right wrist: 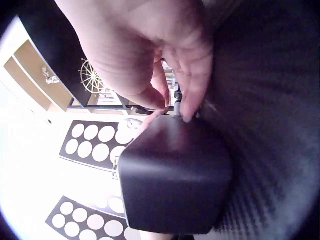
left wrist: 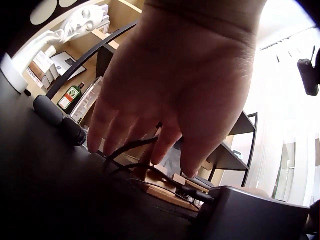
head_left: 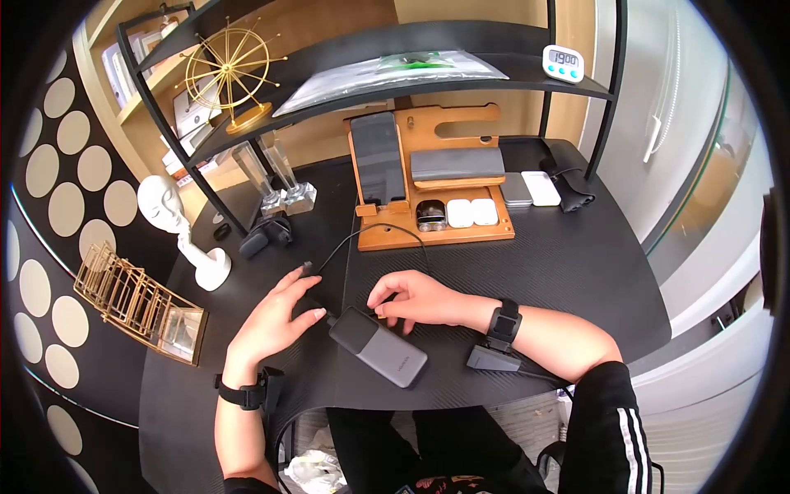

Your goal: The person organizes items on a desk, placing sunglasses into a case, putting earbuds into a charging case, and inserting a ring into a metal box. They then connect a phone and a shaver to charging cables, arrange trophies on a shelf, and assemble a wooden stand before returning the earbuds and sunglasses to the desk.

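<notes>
A dark grey power bank (head_left: 380,350) lies flat and angled on the black desk, near its front edge. My right hand (head_left: 421,298) is at its far end, fingertips pinching a small cable plug (right wrist: 177,107) right at that end. To the left, my left hand (head_left: 278,319) hovers with straight, spread fingers, palm facing the desk in the left wrist view. A black cable (head_left: 354,236) loops over the desk behind both hands. One connector (head_left: 308,267) of it shows by the left fingertips, and the cable passes close under those fingers (left wrist: 172,140).
Behind the hands stands a wooden organizer (head_left: 374,240) with a phone, a grey case and earbud cases. A white head figure (head_left: 210,267) and a gold wire rack (head_left: 136,309) are on the left. By the right wrist lies a small grey box (head_left: 494,359). A black shelf (head_left: 346,90) spans above.
</notes>
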Demonstrator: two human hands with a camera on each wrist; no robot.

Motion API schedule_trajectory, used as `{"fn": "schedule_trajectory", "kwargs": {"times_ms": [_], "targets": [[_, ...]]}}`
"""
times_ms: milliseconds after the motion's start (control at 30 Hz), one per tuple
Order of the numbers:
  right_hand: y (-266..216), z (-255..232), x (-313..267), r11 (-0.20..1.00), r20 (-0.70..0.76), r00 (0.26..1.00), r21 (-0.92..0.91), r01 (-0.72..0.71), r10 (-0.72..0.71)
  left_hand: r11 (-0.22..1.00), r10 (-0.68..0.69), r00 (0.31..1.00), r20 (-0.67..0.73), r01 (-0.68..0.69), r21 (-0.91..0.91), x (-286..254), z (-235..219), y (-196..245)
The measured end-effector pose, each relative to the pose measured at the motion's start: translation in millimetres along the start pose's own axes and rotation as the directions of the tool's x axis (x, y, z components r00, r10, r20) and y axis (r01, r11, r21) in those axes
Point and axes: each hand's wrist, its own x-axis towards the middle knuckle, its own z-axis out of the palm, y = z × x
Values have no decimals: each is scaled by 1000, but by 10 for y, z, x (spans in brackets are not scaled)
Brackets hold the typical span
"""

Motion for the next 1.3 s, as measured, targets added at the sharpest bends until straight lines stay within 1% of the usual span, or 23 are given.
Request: {"fn": "schedule_trajectory", "kwargs": {"times_ms": [33, 67, 100, 133, 200, 333, 400, 467, 533, 600, 633, 667, 700, 733, 800, 867, 933, 967, 1067, 1133, 1200, 1267, 1300], "targets": [[-36, -31, -1, 964, -74, 989, -241, 109, -130, 997, 44, 999, 2, -44, 60, -18, 19, 4], [-108, -63, -18, 858, -112, 957, -479, 184, -268, 989, 89, 996, 2, -89, 114, -25, 50, 16], [-199, -83, -57, 839, -202, 924, -513, 184, -326, 984, 67, 998, 21, -69, 166, -38, 60, 58], [-308, -115, -101, 796, -236, 902, -582, 167, -361, 987, 82, 997, 5, -82, 140, -44, 64, 101], [-406, -207, -154, 636, -257, 861, -766, 96, -439, 980, 15, 1000, -15, -12, 200, -70, 84, 146], [-265, -407, -166, 439, -235, 885, -898, -39, -403, 985, -10, 993, -115, 29, 168, -53, 104, 113], [-285, -389, -189, 381, -253, 898, -918, -106, -360, 983, -8, 988, -152, 36, 181, -50, 122, 82], [-337, -348, -212, 284, -373, 877, -914, -291, -303, 982, -16, 982, -190, 51, 179, -34, 162, 21], [-312, -374, -222, 237, -349, 891, -928, -287, -290, 979, -44, 977, -209, 84, 186, -35, 151, 23], [-234, -445, -195, 338, -244, 941, -928, -157, -233, 989, -71, 983, -169, 91, 113, -29, 119, 5], [-203, -496, -164, 404, -137, 958, -914, -24, -252, 993, -37, 989, -142, 53, 110, -23, 105, -37], [-215, -501, -140, 399, -131, 960, -917, -21, -249, 993, -41, 988, -147, 57, 105, -20, 96, -43], [-227, -500, -111, 688, -205, 973, -722, -75, -109, 995, -37, 989, -142, 49, 83, -20, 86, -48], [-236, -500, -92, 886, -227, 973, -440, -147, 49, 997, -32, 990, -137, 40, 61, -21, 79, -51], [-250, -503, -80, 911, -200, 979, -395, -115, 37, 997, -34, 990, -139, 43, 58, -20, 85, -64], [-268, -478, -79, 978, -213, 977, -196, -74, 32, 998, -39, 989, -142, 47, 53, -22, 81, -57], [-252, -389, -103, 867, -224, 973, -494, -58, -62, 995, -90, 991, -97, 85, -47, -18, 47, -20], [-225, -378, -96, 792, -139, 978, -609, 39, -155, 995, -90, 991, -99, 85, -50, -15, 49, -28], [-195, -314, -107, 615, 109, 949, -739, 276, -295, 995, -72, 992, -100, 65, -75, -3, 68, -49], [-205, -291, -117, 654, 154, 959, -704, 276, -239, 998, -60, 995, -82, 57, -40, -8, 71, -53], [-282, -253, -139, 640, 149, 987, -752, 157, -67, 999, -41, 995, -91, 39, -17, -7, 100, -93], [-257, -261, -155, 608, 143, 985, -775, 175, -101, 1000, -19, 995, -103, 20, 9, -11, 112, -127], [-238, -274, -160, 526, 161, 982, -829, 188, -99, 999, -29, 996, -88, 31, 27, -11, 110, -139]]}}
